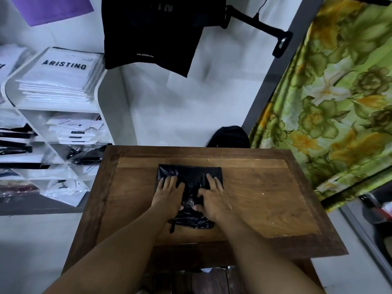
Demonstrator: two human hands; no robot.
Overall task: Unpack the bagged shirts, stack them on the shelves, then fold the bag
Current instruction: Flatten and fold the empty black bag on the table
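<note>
1. Black plastic bag [190,183] lies near the middle of the wooden surface [265,198], folded down to a small rectangle. Its far edge is straight; its near end is crumpled, with a thin strip poking out.
2. Left hand [169,193] lies flat on the bag's left half and right hand [214,197] on its right half. The fingers [169,181] of both are straight and spread, pressing down and gripping nothing. Thumbs sit at the near crease.
3. My read of the step: flattening a fold, late in the task.
4. To do it well:
   - sweep air from the centre out to the edges
   - keep palms down so the film can't spring back
   - tuck the loose near end in before the next fold
   - square the corners to the far edge
5. Bag is thin, glossy, wrinkled film, likely slippery and poor at holding a crease. Surface is hard wood, a dark frame round a lighter panel, with pale specks.
6. At left, white shelves [63,107] hold flat stacks of bagged shirts [61,79]; the top pack is printed ARISTINO.
7. A black garment [157,35] hangs above. A green floral curtain [339,102] hangs at right.
</note>
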